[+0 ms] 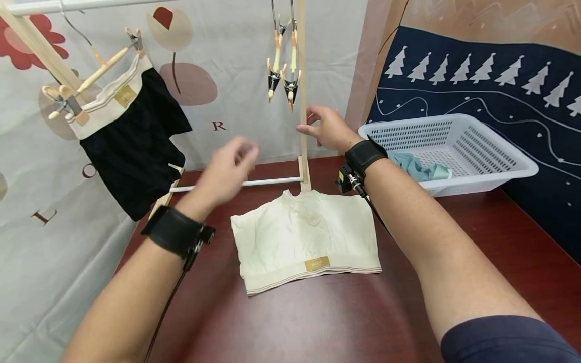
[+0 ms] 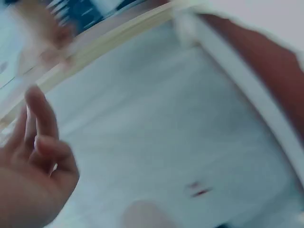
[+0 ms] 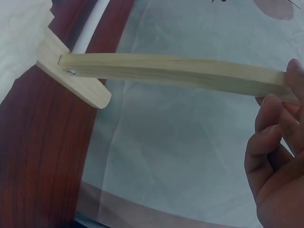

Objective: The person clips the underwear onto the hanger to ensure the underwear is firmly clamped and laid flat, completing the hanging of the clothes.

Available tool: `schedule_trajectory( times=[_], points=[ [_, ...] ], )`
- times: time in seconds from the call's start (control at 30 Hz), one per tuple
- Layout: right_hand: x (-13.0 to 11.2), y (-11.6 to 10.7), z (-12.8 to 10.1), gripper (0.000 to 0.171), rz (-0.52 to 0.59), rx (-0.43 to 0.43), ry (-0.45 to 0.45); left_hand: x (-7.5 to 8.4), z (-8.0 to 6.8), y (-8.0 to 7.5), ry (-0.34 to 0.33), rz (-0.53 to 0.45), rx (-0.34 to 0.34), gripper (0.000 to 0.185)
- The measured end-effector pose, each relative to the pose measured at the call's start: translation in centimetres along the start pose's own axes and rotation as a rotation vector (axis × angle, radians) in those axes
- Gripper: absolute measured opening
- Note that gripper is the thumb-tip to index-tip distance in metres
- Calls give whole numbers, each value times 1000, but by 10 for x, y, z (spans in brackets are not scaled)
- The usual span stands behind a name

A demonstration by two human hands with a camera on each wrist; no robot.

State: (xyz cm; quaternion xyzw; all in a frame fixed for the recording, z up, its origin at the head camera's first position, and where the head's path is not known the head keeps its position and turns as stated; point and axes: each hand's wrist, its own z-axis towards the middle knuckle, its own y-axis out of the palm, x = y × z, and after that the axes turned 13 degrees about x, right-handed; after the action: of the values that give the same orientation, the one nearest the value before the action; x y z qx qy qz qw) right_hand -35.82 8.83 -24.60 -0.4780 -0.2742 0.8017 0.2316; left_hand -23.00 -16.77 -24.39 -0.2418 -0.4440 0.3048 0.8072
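The wooden post of the rack stands at the thumb and fingertips of the right hand, which appear to pinch it lightly. A sideways pull there would probably rock the rack, because the post is taken well above its foot. That could set swinging the clip hangers, just above and to the left of the right hand. The cream garment, below both hands on the surface, lies over part of the foot, so a shift of the rack could drag or crease it. The left hand, loosely curled and holding nothing, might knock the hangers if it rises carelessly.

The post's long axis is near vertical, running down from the right hand to the foot and up past it out of view. The garment's longer axis runs crosswise below the hands, its waistband toward the person.
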Motion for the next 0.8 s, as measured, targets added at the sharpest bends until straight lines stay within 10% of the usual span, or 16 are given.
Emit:
schedule_trajectory(
  times=[0.13,0.27,0.8],
  points=[
    [2,0,0,39,-1,13,-3,43,29,-21,186,52,293,54],
    [2,1,0,39,1,24,-12,75,39,-26,417,249,441,62],
    [0,-1,-2,35,-18,-3,-3,99,55,-22,553,402,524,16]
  ],
)
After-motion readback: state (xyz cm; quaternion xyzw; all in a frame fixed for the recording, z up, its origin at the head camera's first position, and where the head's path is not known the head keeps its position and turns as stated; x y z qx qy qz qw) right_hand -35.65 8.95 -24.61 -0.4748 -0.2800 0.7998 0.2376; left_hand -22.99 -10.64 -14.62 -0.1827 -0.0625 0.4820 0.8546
